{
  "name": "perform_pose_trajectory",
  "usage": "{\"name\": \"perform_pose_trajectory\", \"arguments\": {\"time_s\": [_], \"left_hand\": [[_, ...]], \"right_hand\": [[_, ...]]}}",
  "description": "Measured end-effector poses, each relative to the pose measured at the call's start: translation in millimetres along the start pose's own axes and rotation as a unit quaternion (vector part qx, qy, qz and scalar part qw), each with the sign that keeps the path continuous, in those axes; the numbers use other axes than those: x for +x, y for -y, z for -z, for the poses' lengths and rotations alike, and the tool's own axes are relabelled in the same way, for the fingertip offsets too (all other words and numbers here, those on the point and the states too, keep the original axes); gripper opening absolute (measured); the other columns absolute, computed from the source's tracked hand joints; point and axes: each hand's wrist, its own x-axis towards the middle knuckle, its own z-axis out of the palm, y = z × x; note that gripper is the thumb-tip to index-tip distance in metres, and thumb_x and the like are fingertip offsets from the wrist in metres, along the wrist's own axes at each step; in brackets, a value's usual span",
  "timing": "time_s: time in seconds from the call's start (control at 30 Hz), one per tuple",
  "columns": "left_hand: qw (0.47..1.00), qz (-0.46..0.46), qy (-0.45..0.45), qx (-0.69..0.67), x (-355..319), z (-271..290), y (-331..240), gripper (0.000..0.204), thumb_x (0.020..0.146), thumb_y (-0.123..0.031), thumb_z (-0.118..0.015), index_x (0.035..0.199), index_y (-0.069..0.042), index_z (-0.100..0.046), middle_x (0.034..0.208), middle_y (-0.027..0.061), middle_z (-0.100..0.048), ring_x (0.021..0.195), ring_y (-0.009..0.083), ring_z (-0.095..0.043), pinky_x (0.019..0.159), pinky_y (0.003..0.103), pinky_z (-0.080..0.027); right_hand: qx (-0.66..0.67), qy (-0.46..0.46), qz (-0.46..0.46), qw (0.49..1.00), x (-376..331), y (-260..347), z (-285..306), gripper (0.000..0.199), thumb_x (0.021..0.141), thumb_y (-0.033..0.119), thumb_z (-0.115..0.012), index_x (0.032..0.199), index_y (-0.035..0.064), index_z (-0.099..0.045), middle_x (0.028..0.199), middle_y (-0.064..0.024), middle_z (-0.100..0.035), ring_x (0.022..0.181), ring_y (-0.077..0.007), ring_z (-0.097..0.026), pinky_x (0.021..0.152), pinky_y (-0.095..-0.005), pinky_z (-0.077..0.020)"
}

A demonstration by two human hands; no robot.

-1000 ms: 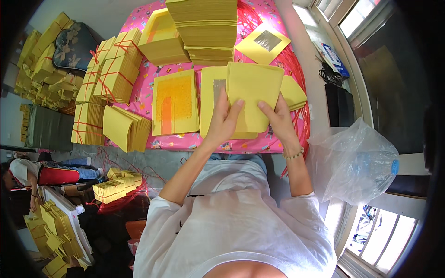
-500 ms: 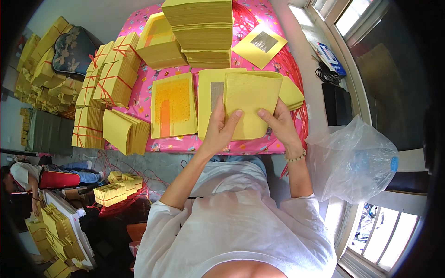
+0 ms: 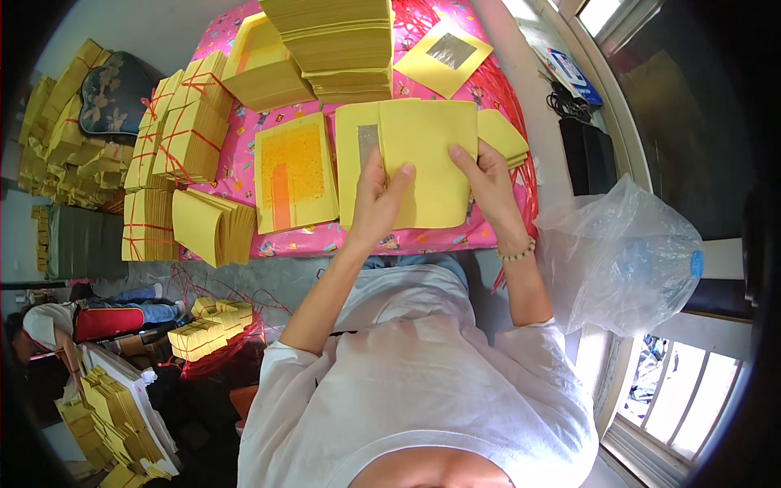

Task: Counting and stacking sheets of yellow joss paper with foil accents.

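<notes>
A folded sheet of yellow paper (image 3: 429,163) is between my two hands, low over the pink-covered table. My left hand (image 3: 381,195) pinches its left lower part, thumb on top. At its right edge, my right hand (image 3: 490,183) has the thumb on top and the fingers curled behind. Partly hidden beneath it lies a yellow sheet (image 3: 347,175) with a silver patch (image 3: 368,142). Left of that is a pile of yellow paper with an orange print (image 3: 294,167). Several folded yellow papers (image 3: 504,138) lie just right of the held one.
Tall yellow paper stacks (image 3: 346,53) stand at the back of the table (image 3: 301,246). Bundles tied with red string (image 3: 191,134) line its left side. A clear plastic bag (image 3: 610,260) is to the right, by the window. Another person (image 3: 61,321) is at the lower left.
The folded paper now looks flatter, its top fold less raised. Both hands stay on it and have shifted only slightly. The whole view has tilted a little.
</notes>
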Motion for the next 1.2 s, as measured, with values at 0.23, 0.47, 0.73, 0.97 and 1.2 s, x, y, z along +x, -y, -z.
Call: {"name": "perform_pose_trajectory", "arguments": {"time_s": [0.23, 0.47, 0.73, 0.97, 1.2], "left_hand": [[0.998, 0.047, 0.028, 0.009, -0.9, 3.8, 0.6, 0.038, 0.092, -0.003, -0.05, 0.129, -0.001, -0.042, 0.12, 0.0085, -0.056, 0.109, 0.0138, -0.053, 0.093, 0.028, -0.041], [0.995, 0.077, 0.059, 0.003, 0.0, 4.6, 0.4, 0.041, 0.091, -0.002, -0.052, 0.13, -0.001, -0.042, 0.12, 0.0076, -0.057, 0.108, 0.0134, -0.054, 0.093, 0.028, -0.041], [0.991, 0.131, 0.026, 0.025, 17.7, 10.2, -1.5, 0.035, 0.09, -0.002, -0.054, 0.124, 0.0, -0.048, 0.115, 0.0076, -0.061, 0.103, 0.0141, -0.057, 0.09, 0.028, -0.044], [0.987, 0.153, 0.049, 0.012, 34.5, 6.2, 10.0, 0.034, 0.09, -0.002, -0.053, 0.124, -0.001, -0.049, 0.114, 0.0089, -0.062, 0.101, 0.0148, -0.059, 0.088, 0.029, -0.046], [0.984, 0.171, 0.045, 0.001, 42.2, 8.8, 16.0, 0.035, 0.09, -0.002, -0.053, 0.125, 0.0, -0.05, 0.115, 0.01, -0.062, 0.101, 0.016, -0.06, 0.086, 0.029, -0.047]], "right_hand": [[0.054, -0.06, 0.002, 0.997, 7.9, -1.5, 9.5, 0.019, 0.094, 0.018, -0.057, 0.1, 0.0002, -0.063, 0.088, 0.0011, -0.064, 0.076, -0.0018, -0.056, 0.068, -0.0186, -0.0459], [0.003, -0.093, 0.003, 0.996, 13.8, -15.3, 33.3, 0.018, 0.096, 0.021, -0.054, 0.089, 0.0058, -0.062, 0.079, 0.0052, -0.06, 0.07, 0.0006, -0.053, 0.061, -0.0172, -0.0437], [-0.011, -0.056, -0.142, 0.988, -6.0, 9.4, 15.7, 0.024, 0.095, 0.029, -0.054, 0.095, 0.0068, -0.065, 0.079, 0.0036, -0.064, 0.067, -0.0015, -0.059, 0.054, -0.0182, -0.0469], [-0.027, 0.001, -0.072, 0.997, -10.8, -27.4, 30.7, 0.033, 0.091, 0.032, -0.061, 0.097, 0.0005, -0.066, 0.078, -0.0006, -0.066, 0.065, -0.005, -0.061, 0.056, -0.0194, -0.0477], [-0.066, 0.002, -0.141, 0.988, -12.9, -30.5, 33.1, 0.035, 0.093, 0.033, -0.058, 0.09, -0.0003, -0.067, 0.075, -0.0023, -0.067, 0.06, -0.0049, -0.06, 0.051, -0.0188, -0.0461]]}}
